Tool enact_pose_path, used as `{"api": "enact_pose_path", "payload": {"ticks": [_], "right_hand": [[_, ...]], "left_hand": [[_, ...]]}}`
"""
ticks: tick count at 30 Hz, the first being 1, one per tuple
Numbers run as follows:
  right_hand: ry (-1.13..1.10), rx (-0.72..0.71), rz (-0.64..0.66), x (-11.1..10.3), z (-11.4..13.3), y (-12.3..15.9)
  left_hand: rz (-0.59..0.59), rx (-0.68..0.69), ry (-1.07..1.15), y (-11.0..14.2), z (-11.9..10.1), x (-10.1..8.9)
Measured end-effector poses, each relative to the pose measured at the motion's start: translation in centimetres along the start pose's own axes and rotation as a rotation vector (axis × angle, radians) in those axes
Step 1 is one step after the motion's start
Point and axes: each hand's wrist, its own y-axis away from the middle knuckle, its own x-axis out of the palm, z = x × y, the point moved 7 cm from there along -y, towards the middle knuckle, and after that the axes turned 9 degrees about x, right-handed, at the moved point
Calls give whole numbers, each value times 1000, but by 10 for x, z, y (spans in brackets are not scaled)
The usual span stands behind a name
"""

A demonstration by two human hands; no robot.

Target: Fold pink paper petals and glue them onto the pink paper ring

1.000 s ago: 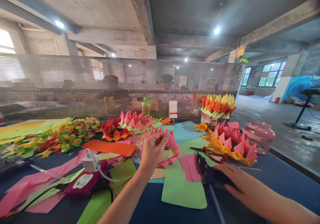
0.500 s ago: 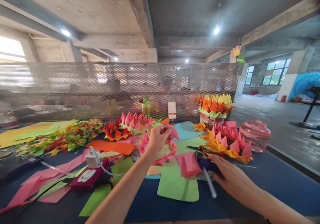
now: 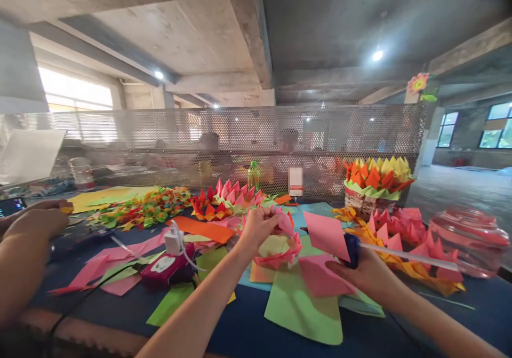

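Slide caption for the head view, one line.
Left hand pinches pink paper at a petal ring while the right hand holds a glue gun.

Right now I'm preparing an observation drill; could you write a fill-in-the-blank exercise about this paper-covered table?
The left hand pinches ____ paper.
From the dark tool in the right hand, a clear stick juts toward the picture's ____ side.
The bottle near the screen has a ____ cap.
The topmost points on the basket are ____.

Missing words: pink; right; green; yellow.
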Motion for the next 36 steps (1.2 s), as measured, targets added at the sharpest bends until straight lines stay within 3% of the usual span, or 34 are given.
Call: {"api": "enact_pose_path", "payload": {"ticks": [6,12,19,26,33,36], "right_hand": [[91,71,-25,-26,-20,-1],[104,94,-1,-28,-16,8],[14,122,81,-29,-17,21],[-137,289,68,-65,-33,30],[-251,336,65,-86,-32,55],[-255,338,71,-89,-34,60]], "left_hand": [[110,80,34,7,-23,8],[470,311,-62,34,-50,47],[596,363,-148,53,-47,65],[684,466,-202,68,-57,66],[805,454,-325,75,-38,80],[824,399,-363,70,-31,77]]}}
